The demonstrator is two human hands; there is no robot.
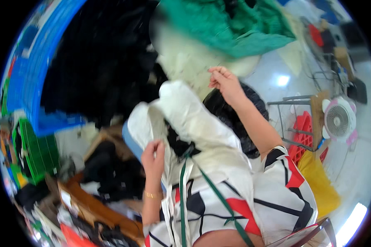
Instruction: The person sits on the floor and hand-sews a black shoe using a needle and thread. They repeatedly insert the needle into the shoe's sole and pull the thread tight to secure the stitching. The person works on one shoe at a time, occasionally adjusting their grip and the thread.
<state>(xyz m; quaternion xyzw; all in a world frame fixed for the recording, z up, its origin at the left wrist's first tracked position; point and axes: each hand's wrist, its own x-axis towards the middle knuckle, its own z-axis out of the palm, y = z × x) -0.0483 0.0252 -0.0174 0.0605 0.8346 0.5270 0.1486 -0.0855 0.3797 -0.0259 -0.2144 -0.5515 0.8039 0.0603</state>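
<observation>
White cloth (pixel 189 111) covers my lap and both knees. Just above my left knee, my left hand (pixel 153 156) is closed, thumb and fingertips together; whatever it may pinch is too small to make out. My right hand (pixel 226 84) is raised out past my right knee, above a cream-coloured sheet (pixel 181 53), its fingers curled to a pinch. Any thin thing between those fingertips is blurred. Between my thighs lies a small black cloth piece (pixel 179 142). Close to it ends a green cord (pixel 212 185) that runs down my front.
A big heap of black cloth (pixel 99 57) fills a blue crate (pixel 35 90) at the far left. Ahead lies a green sack (pixel 239 29). A black bag (pixel 251 115) sits beside my right leg. Further right are a stool (pixel 317 119) and a white-and-pink fan (pixel 340 118). A green basket (pixel 37 148) stands left.
</observation>
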